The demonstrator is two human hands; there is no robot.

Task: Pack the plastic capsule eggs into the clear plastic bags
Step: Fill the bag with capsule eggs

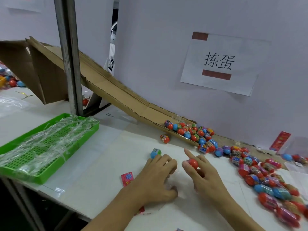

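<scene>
My right hand (205, 174) holds a red capsule egg (193, 163) between thumb and middle finger, with the index finger pointing out. My left hand (156, 179) rests on the white table, fingertips touching a blue and green capsule egg (155, 152); a thin clear plastic bag (175, 182) seems to lie under and between both hands. Several loose red and blue eggs (191, 130) are heaped at the foot of the cardboard chute. Eggs packed in clear bags (270, 185) lie along the right. One red egg (165, 138) sits alone.
A cardboard chute (116, 90) slopes down from the upper left along the wall. A green slotted tray (45, 147) holding clear bags stands at the left by a metal post (70, 55). A small red card (127, 178) lies near my left wrist.
</scene>
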